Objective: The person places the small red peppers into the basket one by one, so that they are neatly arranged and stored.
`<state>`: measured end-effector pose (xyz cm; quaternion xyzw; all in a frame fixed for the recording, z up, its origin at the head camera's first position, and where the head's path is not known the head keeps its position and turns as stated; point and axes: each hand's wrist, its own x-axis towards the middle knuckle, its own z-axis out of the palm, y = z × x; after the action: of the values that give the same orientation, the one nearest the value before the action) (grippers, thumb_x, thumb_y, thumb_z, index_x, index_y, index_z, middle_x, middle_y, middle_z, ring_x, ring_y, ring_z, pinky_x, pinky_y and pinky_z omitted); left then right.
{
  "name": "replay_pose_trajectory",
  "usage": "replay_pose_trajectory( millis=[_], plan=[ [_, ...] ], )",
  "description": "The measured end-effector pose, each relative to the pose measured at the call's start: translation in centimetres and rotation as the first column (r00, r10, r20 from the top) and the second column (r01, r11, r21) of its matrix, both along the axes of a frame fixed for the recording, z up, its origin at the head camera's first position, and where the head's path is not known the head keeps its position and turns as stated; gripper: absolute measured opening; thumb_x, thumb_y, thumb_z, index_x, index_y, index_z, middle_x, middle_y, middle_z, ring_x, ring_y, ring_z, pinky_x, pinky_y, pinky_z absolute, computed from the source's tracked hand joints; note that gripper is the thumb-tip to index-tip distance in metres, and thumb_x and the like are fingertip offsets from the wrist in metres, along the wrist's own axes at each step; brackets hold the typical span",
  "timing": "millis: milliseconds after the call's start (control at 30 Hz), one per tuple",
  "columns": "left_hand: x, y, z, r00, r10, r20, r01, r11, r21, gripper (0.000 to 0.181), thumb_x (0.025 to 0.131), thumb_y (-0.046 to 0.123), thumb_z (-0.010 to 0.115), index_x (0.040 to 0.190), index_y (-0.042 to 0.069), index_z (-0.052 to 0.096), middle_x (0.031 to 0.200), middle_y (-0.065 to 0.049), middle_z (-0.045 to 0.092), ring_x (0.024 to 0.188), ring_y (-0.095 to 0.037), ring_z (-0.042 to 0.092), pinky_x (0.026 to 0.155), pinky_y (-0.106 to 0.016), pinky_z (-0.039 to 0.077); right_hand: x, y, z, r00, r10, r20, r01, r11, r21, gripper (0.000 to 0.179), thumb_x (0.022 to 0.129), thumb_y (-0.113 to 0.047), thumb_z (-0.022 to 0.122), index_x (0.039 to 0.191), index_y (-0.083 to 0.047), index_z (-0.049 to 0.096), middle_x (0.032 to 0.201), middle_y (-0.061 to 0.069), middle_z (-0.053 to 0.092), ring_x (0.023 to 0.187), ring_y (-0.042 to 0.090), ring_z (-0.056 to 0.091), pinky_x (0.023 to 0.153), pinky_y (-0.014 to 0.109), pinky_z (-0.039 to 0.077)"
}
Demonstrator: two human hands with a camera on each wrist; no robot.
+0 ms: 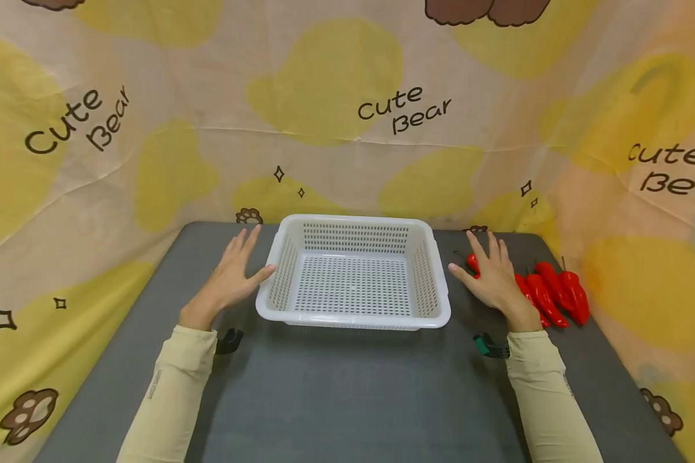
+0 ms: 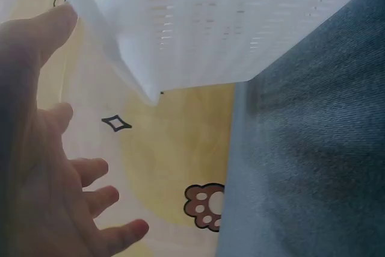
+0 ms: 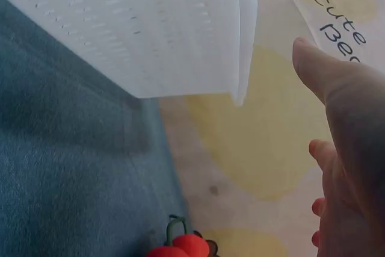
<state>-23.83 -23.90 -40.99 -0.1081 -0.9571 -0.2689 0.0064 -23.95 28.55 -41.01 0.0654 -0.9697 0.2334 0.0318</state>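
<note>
A white perforated plastic basket stands upright on the grey table, with nothing inside it. My left hand is beside its left side, fingers spread, and the thumb overlaps the rim in the head view. In the left wrist view that thumb shows right by the rim of the basket. My right hand is held off the basket's right side with straight, spread fingers, holding nothing. The right wrist view shows a gap between its thumb and the basket.
Several red peppers lie at the right of the grey table, partly hidden behind my right hand. A printed cloth hangs behind the table and along both sides.
</note>
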Motion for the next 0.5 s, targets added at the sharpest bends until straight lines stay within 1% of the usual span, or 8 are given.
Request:
replay_pose_trajectory(
  millis=[133,267,400,500],
  plan=[
    [-0.4,0.4,-0.5,0.999,-0.035,0.019,0.034,0.998,0.049,0.091,0.098,0.055,0.055,0.163,0.032,-0.005,0.171,-0.020,0.000,0.154,-0.051,0.005,0.112,-0.081,0.017,0.0,0.7,-0.4,1.000,0.003,-0.005,-0.003,1.000,0.003,0.090,0.096,-0.059,0.050,0.164,-0.019,0.008,0.167,0.032,-0.002,0.150,0.059,-0.003,0.112,0.083,0.007],
    [-0.7,0.8,-1.2,0.998,-0.059,0.007,0.058,0.995,0.082,0.090,0.098,0.049,0.058,0.164,0.029,0.001,0.170,-0.022,0.008,0.154,-0.049,0.013,0.114,-0.077,0.022,0.0,1.4,-0.8,1.000,0.005,0.006,-0.005,1.000,0.010,0.089,0.096,-0.057,0.051,0.164,-0.017,0.009,0.164,0.035,0.005,0.148,0.061,0.003,0.112,0.082,0.010],
    [-0.8,1.1,-1.7,0.998,-0.062,-0.020,0.063,0.993,0.096,0.086,0.098,0.046,0.058,0.165,0.025,0.007,0.169,-0.021,0.015,0.153,-0.047,0.018,0.115,-0.075,0.023,0.2,1.9,-0.9,0.999,0.018,0.030,-0.019,1.000,0.016,0.094,0.093,-0.051,0.060,0.164,-0.015,0.009,0.163,0.037,0.009,0.147,0.062,0.007,0.109,0.084,0.014],
    [-0.6,1.1,-1.9,0.998,-0.061,-0.020,0.063,0.992,0.109,0.084,0.099,0.045,0.057,0.165,0.025,0.008,0.168,-0.022,0.020,0.150,-0.048,0.027,0.113,-0.075,0.028,0.5,2.2,-1.3,0.998,0.044,0.045,-0.045,0.999,0.009,0.099,0.089,-0.044,0.069,0.164,-0.015,0.010,0.162,0.038,0.011,0.146,0.062,0.009,0.107,0.085,0.016]
  ],
)
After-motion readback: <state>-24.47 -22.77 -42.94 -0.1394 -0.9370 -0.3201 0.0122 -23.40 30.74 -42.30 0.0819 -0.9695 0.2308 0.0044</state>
